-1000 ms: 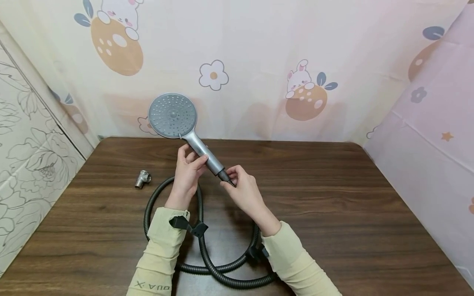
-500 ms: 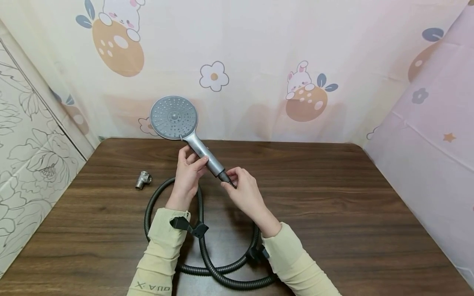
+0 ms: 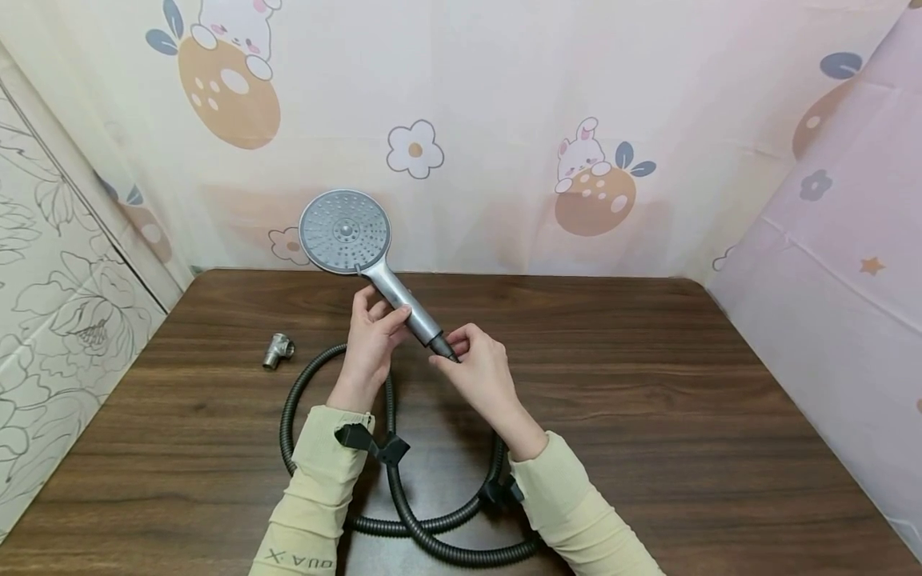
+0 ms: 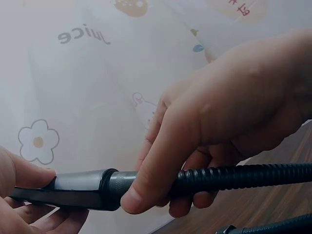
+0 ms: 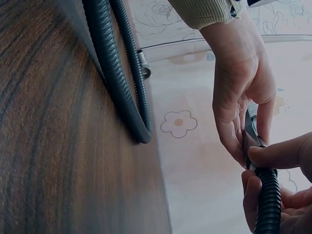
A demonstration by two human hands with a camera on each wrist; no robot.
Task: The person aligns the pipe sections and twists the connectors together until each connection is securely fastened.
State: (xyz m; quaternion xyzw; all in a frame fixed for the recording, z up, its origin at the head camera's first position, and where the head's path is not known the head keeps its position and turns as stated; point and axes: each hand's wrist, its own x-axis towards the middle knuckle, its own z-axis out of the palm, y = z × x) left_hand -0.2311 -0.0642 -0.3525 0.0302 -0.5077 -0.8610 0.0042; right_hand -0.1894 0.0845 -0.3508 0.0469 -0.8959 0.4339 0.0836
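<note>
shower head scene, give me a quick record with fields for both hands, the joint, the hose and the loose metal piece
left hand: grips the handle of the shower head
shower head: silver-grey, tilted, spray face towards the head camera
right hand: holds the hose by its upper end
joint: knurled connector meets the handle end; how tight, cannot tell
hose: black, ribbed, looped on the table, crossing itself
loose piece: metal pipe fitting on the table, apart from the hose

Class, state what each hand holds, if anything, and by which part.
The left hand holds the shower head by its handle; the right hand grips the black hose at its end, next to that handle.
</note>
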